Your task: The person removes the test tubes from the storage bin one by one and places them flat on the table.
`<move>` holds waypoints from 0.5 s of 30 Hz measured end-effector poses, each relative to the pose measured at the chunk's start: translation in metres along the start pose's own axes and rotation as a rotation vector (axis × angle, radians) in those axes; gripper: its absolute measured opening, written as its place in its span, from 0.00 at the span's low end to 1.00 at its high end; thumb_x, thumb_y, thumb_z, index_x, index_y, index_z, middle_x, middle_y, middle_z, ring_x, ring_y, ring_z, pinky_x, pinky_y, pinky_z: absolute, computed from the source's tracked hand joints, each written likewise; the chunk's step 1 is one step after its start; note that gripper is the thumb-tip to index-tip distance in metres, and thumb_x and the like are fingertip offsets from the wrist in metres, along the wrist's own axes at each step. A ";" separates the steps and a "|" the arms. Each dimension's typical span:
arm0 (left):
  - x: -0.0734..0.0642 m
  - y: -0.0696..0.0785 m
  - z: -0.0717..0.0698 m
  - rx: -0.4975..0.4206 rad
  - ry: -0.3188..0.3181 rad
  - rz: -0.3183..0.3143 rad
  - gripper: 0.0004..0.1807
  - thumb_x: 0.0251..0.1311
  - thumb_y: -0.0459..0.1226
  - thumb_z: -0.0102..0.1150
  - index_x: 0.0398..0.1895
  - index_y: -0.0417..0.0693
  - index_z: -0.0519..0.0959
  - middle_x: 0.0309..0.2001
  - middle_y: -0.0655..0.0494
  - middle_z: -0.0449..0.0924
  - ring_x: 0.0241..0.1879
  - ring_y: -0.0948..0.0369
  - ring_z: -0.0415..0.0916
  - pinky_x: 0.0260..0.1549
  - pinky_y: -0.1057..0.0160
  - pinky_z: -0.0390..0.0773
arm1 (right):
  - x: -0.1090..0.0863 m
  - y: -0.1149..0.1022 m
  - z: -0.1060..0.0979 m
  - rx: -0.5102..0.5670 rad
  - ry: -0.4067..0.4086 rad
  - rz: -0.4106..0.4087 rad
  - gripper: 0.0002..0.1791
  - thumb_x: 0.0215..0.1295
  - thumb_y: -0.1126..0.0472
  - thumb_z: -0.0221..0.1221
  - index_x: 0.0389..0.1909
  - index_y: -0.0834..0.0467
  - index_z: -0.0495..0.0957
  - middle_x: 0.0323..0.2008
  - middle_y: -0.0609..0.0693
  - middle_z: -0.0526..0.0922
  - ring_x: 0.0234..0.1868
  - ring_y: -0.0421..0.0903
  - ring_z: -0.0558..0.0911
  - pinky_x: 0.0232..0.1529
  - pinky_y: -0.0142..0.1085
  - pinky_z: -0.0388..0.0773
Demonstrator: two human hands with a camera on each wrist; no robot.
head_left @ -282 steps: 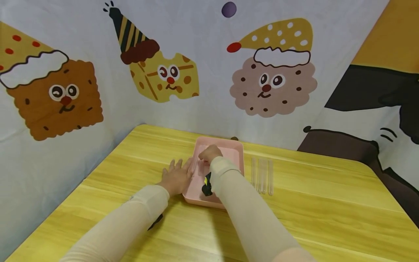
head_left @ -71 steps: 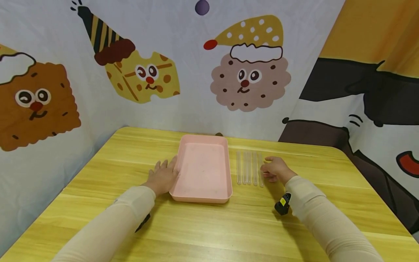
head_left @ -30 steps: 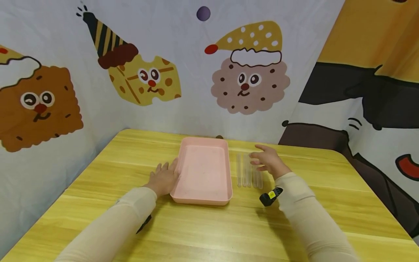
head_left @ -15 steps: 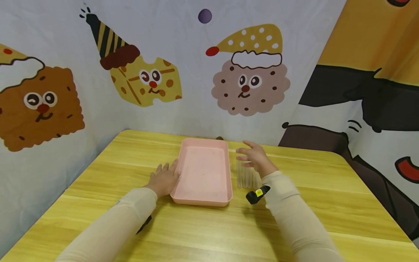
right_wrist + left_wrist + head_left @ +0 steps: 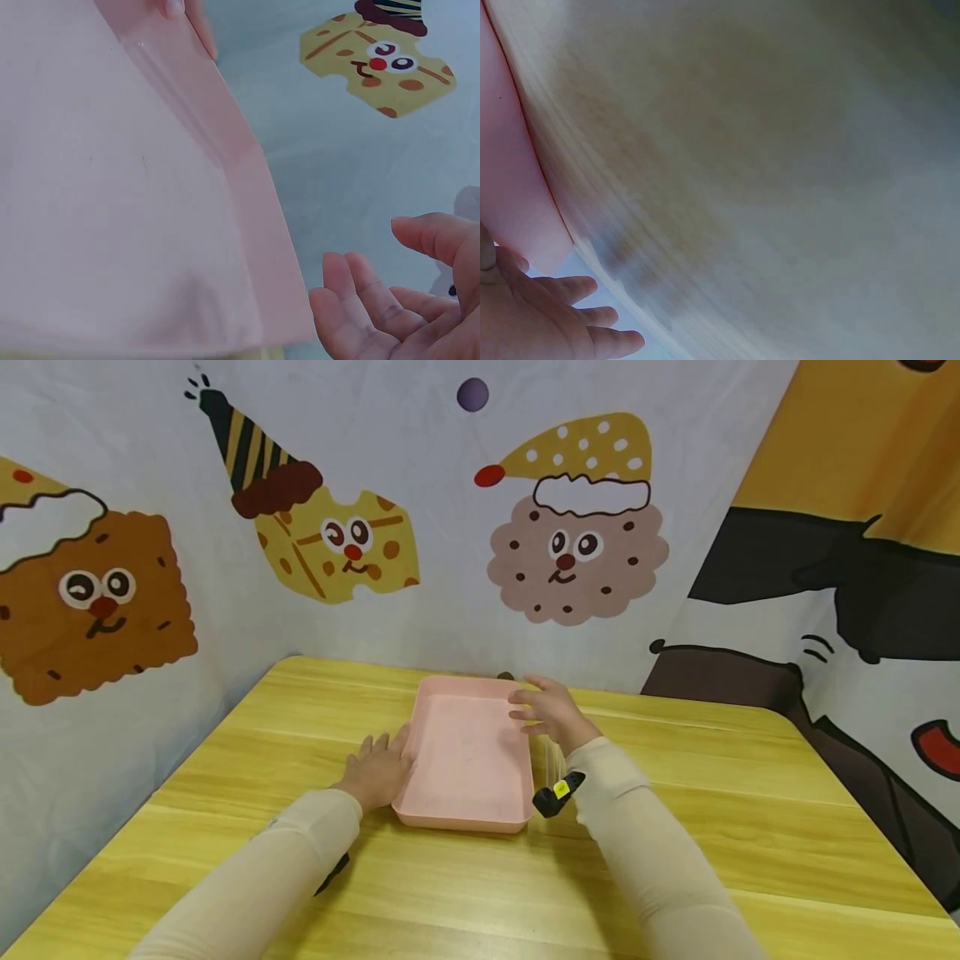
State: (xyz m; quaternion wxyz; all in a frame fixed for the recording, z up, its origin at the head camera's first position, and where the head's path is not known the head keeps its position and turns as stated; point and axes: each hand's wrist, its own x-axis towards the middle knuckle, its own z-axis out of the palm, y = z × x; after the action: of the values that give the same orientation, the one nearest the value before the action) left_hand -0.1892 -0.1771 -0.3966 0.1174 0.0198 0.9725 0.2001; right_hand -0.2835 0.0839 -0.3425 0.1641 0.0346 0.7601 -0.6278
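A shallow pink tray (image 5: pixel 468 818) lies on the wooden table, its floor bare. My left hand (image 5: pixel 378 770) rests against its left side, fingers spread; in the left wrist view that hand (image 5: pixel 547 315) shows with fingers extended beside the pink wall (image 5: pixel 517 165). Above the tray's right rim hovers my right hand (image 5: pixel 555 712), fingers apart and holding nothing. The right wrist view shows its loosely bent fingers, the hand (image 5: pixel 405 311) close to a corner of the tray (image 5: pixel 259 225). Clear test tubes (image 5: pixel 551 764) lie right of the tray, mostly hidden by my right hand and sleeve.
The yellow wood-grain table (image 5: pixel 750 802) extends to both sides and in front of the tray. Behind it hangs a white cloth (image 5: pixel 450 627) with cartoon prints. A black wrist device (image 5: pixel 558 793) sits under my right wrist, near the tray's right side.
Earlier my right hand was inside the tray, then at the row of tubes on the right. It has since moved left, off the tubes, to the tray's right rim. My left hand stays put.
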 end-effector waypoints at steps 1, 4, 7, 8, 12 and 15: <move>0.001 -0.001 0.001 0.003 0.001 0.003 0.32 0.76 0.49 0.30 0.78 0.52 0.41 0.73 0.32 0.47 0.72 0.32 0.38 0.63 0.27 0.45 | 0.001 -0.001 0.003 0.003 -0.005 0.002 0.37 0.69 0.61 0.57 0.75 0.53 0.53 0.62 0.57 0.75 0.55 0.55 0.80 0.55 0.50 0.77; 0.001 -0.002 0.001 0.002 -0.002 0.004 0.32 0.76 0.50 0.30 0.78 0.52 0.41 0.73 0.32 0.47 0.72 0.33 0.38 0.63 0.27 0.45 | 0.003 -0.004 0.009 0.014 -0.015 0.005 0.37 0.69 0.62 0.57 0.75 0.53 0.53 0.61 0.57 0.75 0.56 0.56 0.80 0.57 0.50 0.76; 0.002 -0.002 0.001 -0.003 -0.004 0.004 0.33 0.76 0.50 0.30 0.78 0.52 0.40 0.73 0.32 0.47 0.72 0.33 0.38 0.63 0.27 0.44 | 0.005 -0.007 0.016 0.009 -0.025 0.002 0.37 0.69 0.62 0.57 0.75 0.53 0.53 0.62 0.57 0.75 0.56 0.56 0.79 0.57 0.51 0.75; 0.002 -0.002 0.001 -0.003 -0.003 0.005 0.33 0.76 0.50 0.30 0.78 0.52 0.40 0.73 0.32 0.47 0.72 0.32 0.38 0.63 0.27 0.44 | 0.006 -0.007 0.018 0.004 -0.029 -0.002 0.37 0.69 0.62 0.57 0.75 0.53 0.53 0.62 0.57 0.75 0.56 0.57 0.79 0.57 0.51 0.75; 0.002 -0.002 0.002 0.003 0.003 0.002 0.32 0.76 0.50 0.30 0.78 0.52 0.41 0.73 0.32 0.48 0.72 0.33 0.39 0.62 0.27 0.45 | 0.013 -0.008 0.027 -0.007 -0.040 -0.003 0.36 0.68 0.62 0.57 0.75 0.53 0.55 0.62 0.57 0.75 0.56 0.57 0.80 0.54 0.50 0.77; 0.002 -0.001 0.002 0.007 0.004 -0.001 0.32 0.76 0.50 0.30 0.78 0.52 0.41 0.73 0.32 0.48 0.72 0.33 0.39 0.63 0.27 0.45 | 0.016 -0.008 0.034 -0.005 -0.041 0.011 0.37 0.66 0.62 0.58 0.74 0.53 0.55 0.60 0.56 0.76 0.55 0.56 0.81 0.53 0.49 0.78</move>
State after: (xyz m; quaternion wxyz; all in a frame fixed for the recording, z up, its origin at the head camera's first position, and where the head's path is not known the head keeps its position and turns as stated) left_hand -0.1904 -0.1773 -0.3989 0.1155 0.0194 0.9735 0.1966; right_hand -0.2935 0.0469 -0.3449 0.1830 0.0254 0.7580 -0.6255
